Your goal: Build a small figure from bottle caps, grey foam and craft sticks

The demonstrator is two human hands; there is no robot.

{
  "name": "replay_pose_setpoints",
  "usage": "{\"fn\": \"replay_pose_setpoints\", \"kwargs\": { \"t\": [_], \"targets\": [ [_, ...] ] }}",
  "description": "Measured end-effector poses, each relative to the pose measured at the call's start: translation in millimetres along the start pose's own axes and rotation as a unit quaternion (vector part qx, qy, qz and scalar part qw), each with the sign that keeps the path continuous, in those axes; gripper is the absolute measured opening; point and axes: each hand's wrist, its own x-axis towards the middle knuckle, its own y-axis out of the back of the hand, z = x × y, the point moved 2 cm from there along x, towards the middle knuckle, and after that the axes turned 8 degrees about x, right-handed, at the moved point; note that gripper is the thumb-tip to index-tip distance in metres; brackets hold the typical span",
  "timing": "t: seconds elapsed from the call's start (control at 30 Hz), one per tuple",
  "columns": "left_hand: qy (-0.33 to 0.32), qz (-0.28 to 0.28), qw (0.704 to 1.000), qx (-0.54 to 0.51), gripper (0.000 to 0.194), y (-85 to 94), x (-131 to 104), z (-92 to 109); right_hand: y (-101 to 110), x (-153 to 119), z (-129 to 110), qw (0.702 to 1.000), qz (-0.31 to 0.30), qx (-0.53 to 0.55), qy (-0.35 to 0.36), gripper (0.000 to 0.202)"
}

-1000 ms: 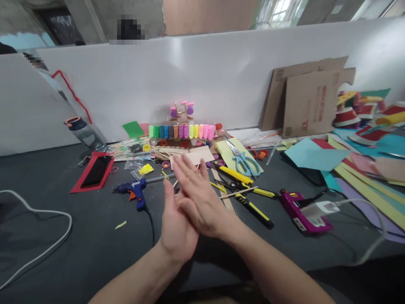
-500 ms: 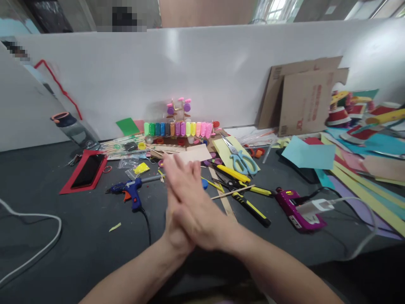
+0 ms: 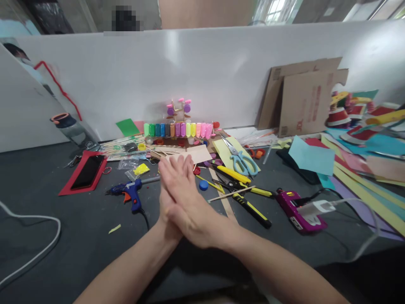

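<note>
In the middle of the head view my right hand (image 3: 193,211) lies palm to palm against my left hand (image 3: 165,207), above the dark table. The fingers of both hands point away from me, long and pressed close. Whatever may be between the palms is hidden. Left of the hands is a blue glue gun (image 3: 134,196) with an orange trigger. Just to their right lie a blue cap (image 3: 203,185), a thin wooden stick (image 3: 232,194) and black-and-yellow pliers (image 3: 249,209). A row of coloured clay packs (image 3: 178,130) stands beyond the fingertips.
Light-blue scissors (image 3: 242,162) rest on yellow paper. A purple power strip (image 3: 299,213) with a white charger sits at the right. Further out are coloured paper sheets (image 3: 311,156), leaning cardboard (image 3: 308,103), a phone (image 3: 88,171) and a bottle (image 3: 74,131). White partitions border the table.
My joined hands have shifted slightly left and the right hand has slid against the left. More of the blue cap and the stick's near end now shows.
</note>
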Motion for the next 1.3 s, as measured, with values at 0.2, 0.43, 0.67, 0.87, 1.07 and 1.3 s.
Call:
{"fn": "replay_pose_setpoints", "kwargs": {
  "t": [0.2,0.43,0.67,0.87,1.07,1.3],
  "targets": [
    [0.004,-0.053,0.999,0.003,0.068,-2.1,2.0,2.3,-1.0,1.2,9.5,0.995,0.02,-0.068,-0.068,0.075],
    [0.09,-0.033,0.994,-0.043,0.042,7.5,-0.2,-0.6,8.9,14.4,28.2,0.975,0.108,-0.185,-0.064,0.061],
    [0.163,0.04,0.977,-0.132,0.044,25.3,-4.7,4.2,25.0,-13.1,41.8,0.98,0.192,-0.04,0.041,0.025],
    [0.153,-0.007,0.981,-0.123,0.052,22.0,-3.1,10.1,13.1,-23.5,22.1,0.985,0.082,-0.08,0.126,0.014],
    [0.081,-0.082,0.993,-0.011,0.055,23.7,-5.7,11.2,12.3,-23.4,29.8,0.985,0.164,0.019,0.059,0.005],
    [-0.029,-0.056,0.958,0.281,0.024,56.2,-1.1,20.8,12.7,-28.7,31.8,0.981,0.181,0.044,0.058,0.014]
  ]
}}
